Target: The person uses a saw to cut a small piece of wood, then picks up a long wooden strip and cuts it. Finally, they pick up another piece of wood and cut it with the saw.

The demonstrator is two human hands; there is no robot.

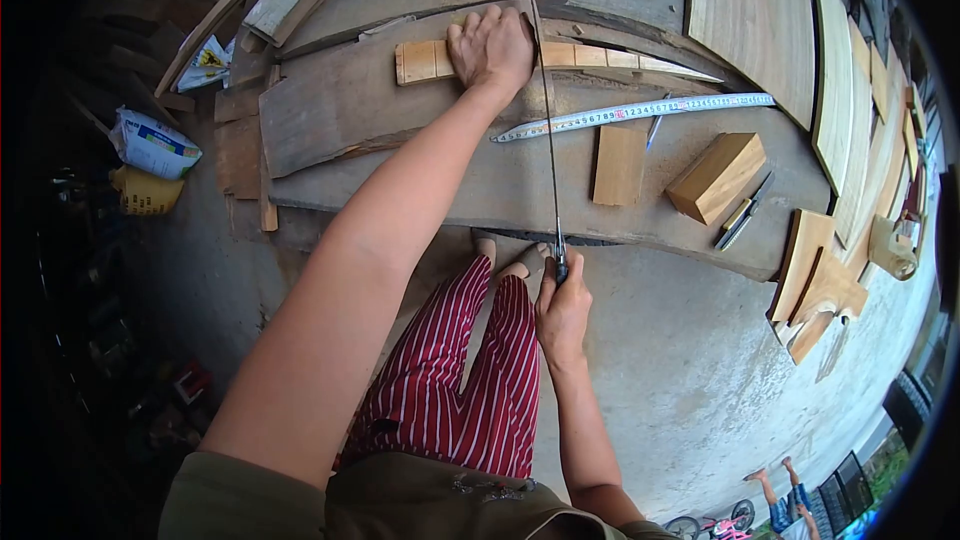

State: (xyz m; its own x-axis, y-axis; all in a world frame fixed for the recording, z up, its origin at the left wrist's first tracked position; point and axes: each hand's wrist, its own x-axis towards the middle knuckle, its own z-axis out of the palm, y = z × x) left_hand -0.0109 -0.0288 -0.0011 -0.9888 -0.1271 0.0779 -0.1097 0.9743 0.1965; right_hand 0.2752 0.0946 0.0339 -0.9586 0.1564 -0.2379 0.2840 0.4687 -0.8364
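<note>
My left hand (492, 48) presses down on a pale wooden strip (418, 63) with cross lines marked on it, its fingers curled over the far side. In my right hand (564, 312) is the dark handle of a handsaw (549, 120). The long thin blade, seen edge-on, points away from me and crosses the strip just right of my left hand. Whether its teeth are inside the wood cannot be made out. Under the strip lies a weathered plank (330, 120). A tape measure (640, 113) stretches across the blade's line, nearer to me than the strip.
Right of the blade are a flat wood piece (618, 168), a thick wood block (716, 178), a pen (656, 126) and a cutter knife (737, 220). Boards (755, 20) lean at the right. Wood offcuts (822, 280) lie beyond the bench's right end. A white bag (155, 143) stands left.
</note>
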